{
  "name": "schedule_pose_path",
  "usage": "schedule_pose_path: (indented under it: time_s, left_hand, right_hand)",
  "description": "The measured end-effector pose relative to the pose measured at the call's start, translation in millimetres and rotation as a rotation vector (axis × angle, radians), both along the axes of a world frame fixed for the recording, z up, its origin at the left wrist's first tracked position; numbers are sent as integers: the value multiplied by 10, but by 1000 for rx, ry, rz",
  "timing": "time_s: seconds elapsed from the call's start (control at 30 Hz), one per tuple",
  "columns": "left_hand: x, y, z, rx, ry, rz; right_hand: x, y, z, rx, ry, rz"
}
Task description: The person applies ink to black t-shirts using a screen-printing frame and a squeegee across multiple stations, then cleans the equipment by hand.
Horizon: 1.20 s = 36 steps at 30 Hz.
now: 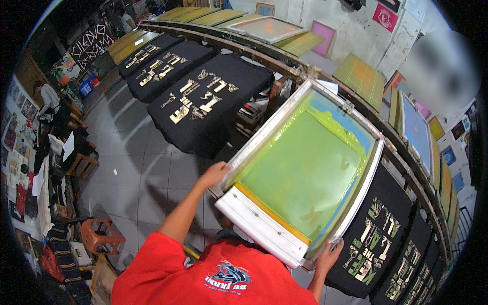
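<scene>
I grip a screen-printing frame (376,165) with both hands, over the row of boards along the rail. My left hand (216,174) is closed on its left edge near the lower corner; my right hand (329,254) is closed on the lower right corner. Bright green ink (300,173) covers much of its mesh, with blue along the edges. A white squeegee (254,223) with a yellow blade lies across the near end. Black printed shirts (208,132) lie on boards to the left; more (371,254), printed in cream and green, lie to the right.
Other screens (417,129) and raised boards (358,76) line the rail (229,40). At the left are an orange stool (101,234), wooden stools, a cluttered wall and a person (48,96) in a grey top. Another person (127,21) stands farther back. Tiled floor (132,183) runs alongside.
</scene>
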State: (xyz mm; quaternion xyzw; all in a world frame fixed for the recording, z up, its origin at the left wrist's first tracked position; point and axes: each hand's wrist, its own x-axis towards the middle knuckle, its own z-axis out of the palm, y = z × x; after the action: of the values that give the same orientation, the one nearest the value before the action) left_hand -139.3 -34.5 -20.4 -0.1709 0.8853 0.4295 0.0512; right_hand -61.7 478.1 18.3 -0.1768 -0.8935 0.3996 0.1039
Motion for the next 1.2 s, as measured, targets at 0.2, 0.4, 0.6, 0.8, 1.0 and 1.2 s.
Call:
schedule_pose_path:
  time_s: [0.2, 0.4, 0.6, 0.8, 1.0, 1.2]
  left_hand:
    - [-77, 67, 12, 205, -89, -11]
    - [-96, 129, 210, 60, -12, 86]
    - [-53, -334, 843, 88, 140, 95]
    - [-80, -1507, 1078, 134, 226, 139]
    - [-50, -3115, 1012, 88, 316, 173]
    - [145, -4888, 731, 76, 201, 158]
  right_hand:
    - [-173, 116, -60, -114, -71, -104]
    - [-166, 161, -73, -190, 64, -241]
    - [-268, -213, 289, -121, 82, -345]
    - [-555, -1395, 569, -276, 264, -253]
    - [-751, -3071, 378, -399, 296, -225]
    - [-576, -4738, 11, -203, 116, -166]
